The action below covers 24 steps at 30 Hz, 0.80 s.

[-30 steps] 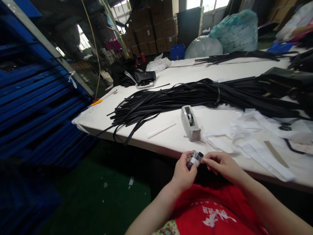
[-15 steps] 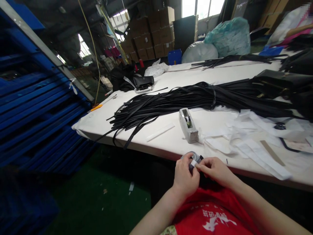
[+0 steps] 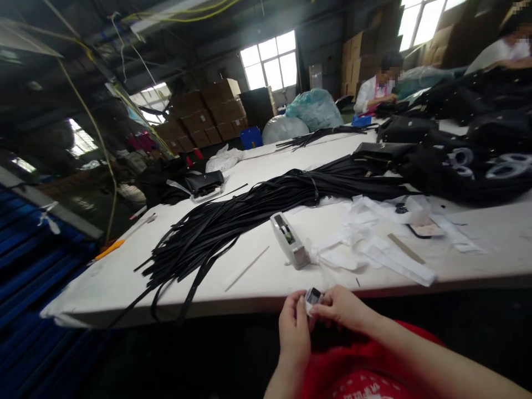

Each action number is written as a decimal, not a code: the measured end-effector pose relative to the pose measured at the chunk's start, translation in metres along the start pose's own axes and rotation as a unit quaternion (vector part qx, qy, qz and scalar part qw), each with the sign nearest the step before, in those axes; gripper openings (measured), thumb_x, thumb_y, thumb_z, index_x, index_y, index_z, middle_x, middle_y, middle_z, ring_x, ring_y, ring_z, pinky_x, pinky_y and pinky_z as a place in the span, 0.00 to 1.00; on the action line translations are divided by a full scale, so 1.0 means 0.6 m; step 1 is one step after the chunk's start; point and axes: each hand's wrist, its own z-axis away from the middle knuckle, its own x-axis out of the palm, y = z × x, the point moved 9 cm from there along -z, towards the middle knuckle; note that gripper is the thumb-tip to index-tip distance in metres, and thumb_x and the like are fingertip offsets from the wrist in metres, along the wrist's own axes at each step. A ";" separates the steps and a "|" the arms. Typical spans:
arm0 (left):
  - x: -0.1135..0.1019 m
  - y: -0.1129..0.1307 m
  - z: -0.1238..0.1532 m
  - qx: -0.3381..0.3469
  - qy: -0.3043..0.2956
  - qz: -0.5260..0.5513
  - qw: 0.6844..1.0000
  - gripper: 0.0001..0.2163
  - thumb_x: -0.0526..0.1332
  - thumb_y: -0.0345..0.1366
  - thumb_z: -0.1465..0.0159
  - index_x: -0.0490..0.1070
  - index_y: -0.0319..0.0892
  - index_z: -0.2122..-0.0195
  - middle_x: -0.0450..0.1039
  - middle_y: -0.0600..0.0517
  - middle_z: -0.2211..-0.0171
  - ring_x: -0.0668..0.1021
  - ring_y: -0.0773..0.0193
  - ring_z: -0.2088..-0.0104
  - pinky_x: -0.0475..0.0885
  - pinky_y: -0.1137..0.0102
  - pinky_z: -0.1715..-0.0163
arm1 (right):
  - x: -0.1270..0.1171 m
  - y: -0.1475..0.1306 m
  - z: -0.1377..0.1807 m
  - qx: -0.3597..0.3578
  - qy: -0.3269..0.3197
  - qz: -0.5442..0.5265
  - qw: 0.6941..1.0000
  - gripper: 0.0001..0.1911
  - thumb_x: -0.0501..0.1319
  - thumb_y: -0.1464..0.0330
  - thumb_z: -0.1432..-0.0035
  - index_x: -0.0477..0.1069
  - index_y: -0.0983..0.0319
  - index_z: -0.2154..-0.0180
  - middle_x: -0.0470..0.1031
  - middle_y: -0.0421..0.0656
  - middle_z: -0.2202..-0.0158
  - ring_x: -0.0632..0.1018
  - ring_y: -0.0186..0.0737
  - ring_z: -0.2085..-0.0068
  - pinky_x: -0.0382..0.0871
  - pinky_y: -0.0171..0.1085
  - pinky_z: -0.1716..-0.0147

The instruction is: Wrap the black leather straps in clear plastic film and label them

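Observation:
At the near edge of the table, my left hand (image 3: 294, 327) has its fingers closed around a small dark grey piece with a white band (image 3: 313, 297). The thumb and fingers of my right hand (image 3: 344, 307) pinch the same piece from the other side. Its exact kind is too small to make out. Just beyond my hands stands a grey tape dispenser (image 3: 291, 241). Behind that lies a long tied bundle of black straps (image 3: 249, 208), its loose ends hanging over the table edge at the left.
White paper scraps (image 3: 357, 255) lie right of the dispenser on the white table (image 3: 257, 277). Black bags (image 3: 449, 116) and white tape rolls (image 3: 460, 158) pile up at the right. An orange-handled tool (image 3: 109, 249) rests at the left edge. A co-worker (image 3: 372, 94) sits at the far side.
My view has swung to the right, bringing the bags, tape rolls and a co-worker into sight. Both hands still hold the small piece, now turned so its dark face shows.

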 end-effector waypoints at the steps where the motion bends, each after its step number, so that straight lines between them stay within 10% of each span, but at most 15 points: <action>1: 0.004 -0.002 0.001 -0.021 -0.001 0.040 0.999 0.19 0.61 0.50 0.38 0.74 0.37 0.58 0.78 0.44 0.64 0.78 0.58 0.63 0.73 0.67 0.62 | -0.003 0.001 0.001 0.003 0.007 0.006 1.000 0.25 0.66 0.50 0.49 0.74 0.65 0.82 0.73 0.41 0.85 0.65 0.28 0.86 0.55 0.27 0.88; 10: 0.028 -0.021 0.004 -0.105 -0.010 0.282 0.954 0.19 0.70 0.49 0.46 0.72 0.37 0.64 0.77 0.50 0.71 0.76 0.66 0.71 0.70 0.71 0.67 | -0.029 -0.017 0.004 -0.058 0.035 -0.036 0.997 0.25 0.63 0.47 0.49 0.74 0.64 0.77 0.70 0.39 0.83 0.63 0.29 0.84 0.54 0.31 0.84; 18: -0.006 -0.024 -0.004 -0.064 0.052 0.157 0.984 0.25 0.65 0.56 0.43 0.72 0.38 0.57 0.78 0.46 0.63 0.77 0.61 0.65 0.72 0.69 0.64 | -0.009 -0.021 0.023 -0.036 -0.022 -0.148 0.988 0.29 0.56 0.44 0.46 0.73 0.64 0.64 0.71 0.37 0.81 0.65 0.28 0.86 0.53 0.29 0.85; 24: 0.010 -0.005 -0.014 -0.016 0.030 -0.084 0.996 0.22 0.61 0.56 0.39 0.75 0.43 0.54 0.79 0.43 0.58 0.79 0.49 0.54 0.75 0.61 0.56 | 0.039 -0.006 -0.001 -0.017 -0.052 -0.204 0.977 0.30 0.56 0.40 0.50 0.67 0.61 0.76 0.64 0.35 0.86 0.59 0.26 0.87 0.46 0.28 0.87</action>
